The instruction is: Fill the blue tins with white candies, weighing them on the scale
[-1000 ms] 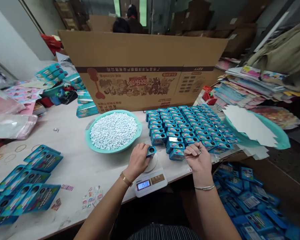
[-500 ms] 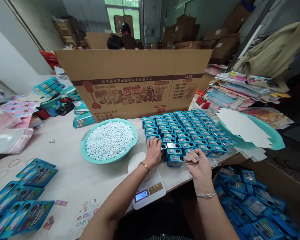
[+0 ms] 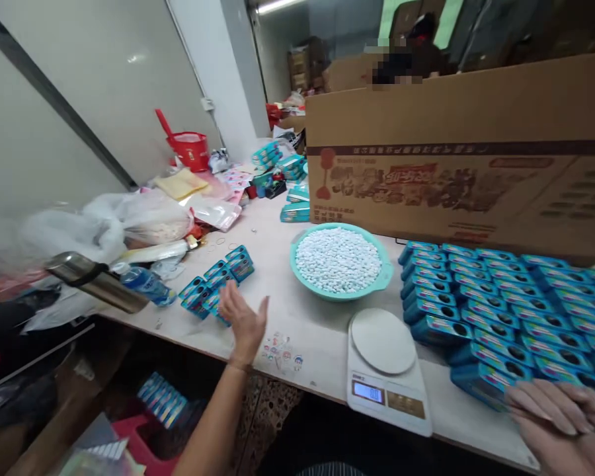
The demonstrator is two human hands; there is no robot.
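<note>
Right of the scale (image 3: 383, 340), my right hand (image 3: 568, 426) lies open against the blue boxes (image 3: 476, 317), likely steadying them. Left of it, my left hand (image 3: 245, 322) spreads empty beside the flat packs (image 3: 213, 285). Beyond, the pellet bowl (image 3: 387, 271) sits within reach.

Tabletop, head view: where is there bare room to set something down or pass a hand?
Bare table lies between the flat blue packs, the teal bowl and the scale, past the open left hand. Crowded: blue boxes fill the right; bags and a bottle the left.
</note>
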